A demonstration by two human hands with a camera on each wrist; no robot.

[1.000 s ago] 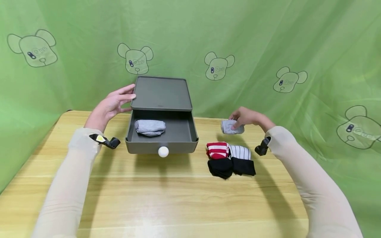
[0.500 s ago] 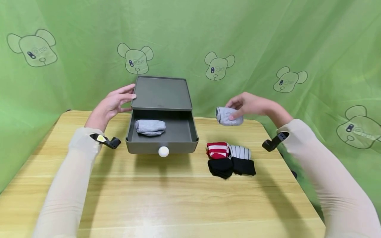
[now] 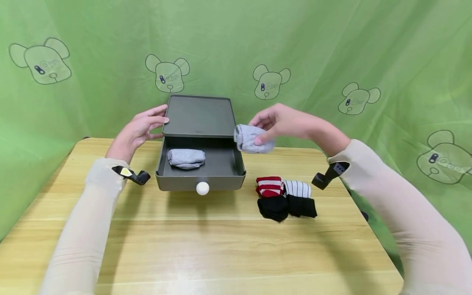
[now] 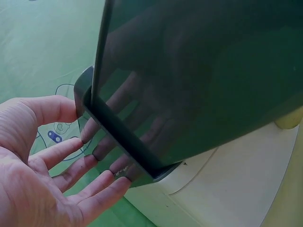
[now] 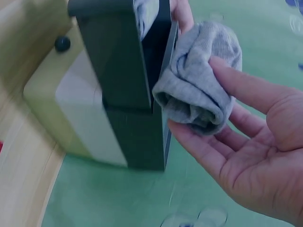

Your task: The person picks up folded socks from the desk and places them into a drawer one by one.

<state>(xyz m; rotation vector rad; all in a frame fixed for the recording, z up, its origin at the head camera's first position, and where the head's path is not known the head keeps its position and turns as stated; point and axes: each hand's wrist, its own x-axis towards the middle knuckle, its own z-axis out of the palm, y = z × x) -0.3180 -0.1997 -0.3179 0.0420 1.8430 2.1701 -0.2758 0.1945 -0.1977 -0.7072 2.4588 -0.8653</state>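
**Held grey roll (image 3: pixel 264 144) in the air beside the open drawer (image 3: pixel 225 159)**

You have a pale wood-grain surface (image 3: pixel 199 250) in front of you, with a green curtain (image 3: pixel 221 45) behind it, printed with outlined animal heads. On it, to the right of the drawer unit (image 3: pixel 200 116), sit a red-and-white striped bundle (image 3: pixel 270 187), a white striped bundle (image 3: pixel 298 189) and, nearer you, two black bundles (image 3: pixel 273 207), all close together. A second grey roll (image 3: pixel 186 158) lies in the drawer's left part. Your right hand (image 3: pixel 291 123) has its grip clamped on the held grey roll, by the drawer's right edge. Your left hand (image 3: pixel 138 131) has its grip apart, fingertips touching the unit's left side.
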